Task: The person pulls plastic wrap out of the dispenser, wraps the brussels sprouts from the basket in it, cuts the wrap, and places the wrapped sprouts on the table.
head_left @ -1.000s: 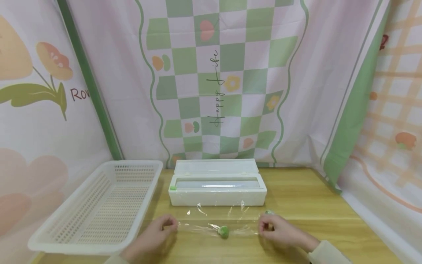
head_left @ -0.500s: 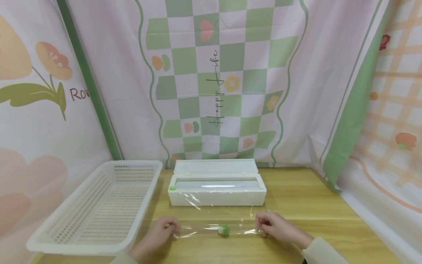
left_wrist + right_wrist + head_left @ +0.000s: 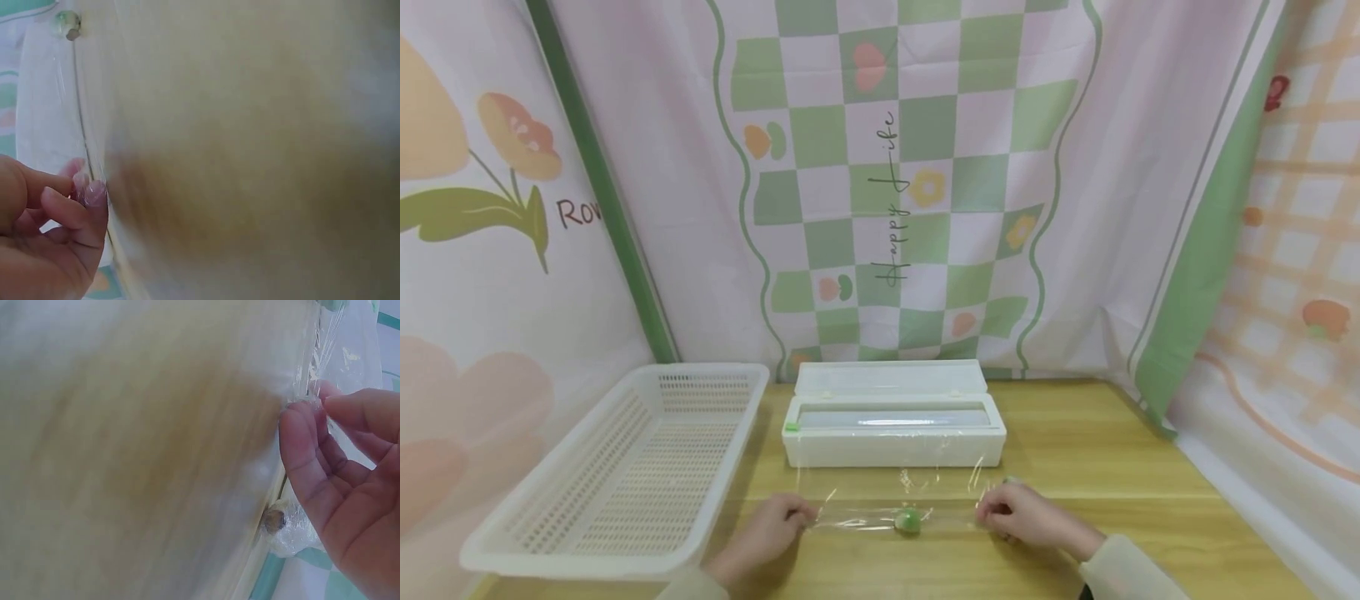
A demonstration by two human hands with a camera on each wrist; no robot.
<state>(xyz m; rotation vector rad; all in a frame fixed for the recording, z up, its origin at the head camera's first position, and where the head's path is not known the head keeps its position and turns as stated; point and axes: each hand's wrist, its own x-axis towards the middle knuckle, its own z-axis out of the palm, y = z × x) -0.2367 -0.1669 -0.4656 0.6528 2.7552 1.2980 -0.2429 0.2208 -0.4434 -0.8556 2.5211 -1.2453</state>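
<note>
My left hand (image 3: 771, 527) pinches one near corner of a sheet of clear plastic wrap (image 3: 850, 523), thumb against fingers. At the opposite corner my right hand (image 3: 1026, 515) pinches the same wrap. The sheet stretches between them and reaches back to a white wrap dispenser box (image 3: 895, 450) whose lid stands up. Midway between the hands lies a small round green vegetable (image 3: 907, 521) with a pale end, the near edge of the wrap overlapping it. In the right wrist view, a film-wrapped piece with a brown cut end (image 3: 275, 520) sits beyond my right hand.
A white perforated plastic basket (image 3: 696, 467) stands at the left of the wooden table (image 3: 1075, 433). Behind the dispenser hangs a printed curtain (image 3: 925, 242), with more cloth on both sides.
Both hands have come slightly closer together, left moving right and right moving left. The wrap's glints and folds have shifted; the green vegetable stays at about the same spot.
</note>
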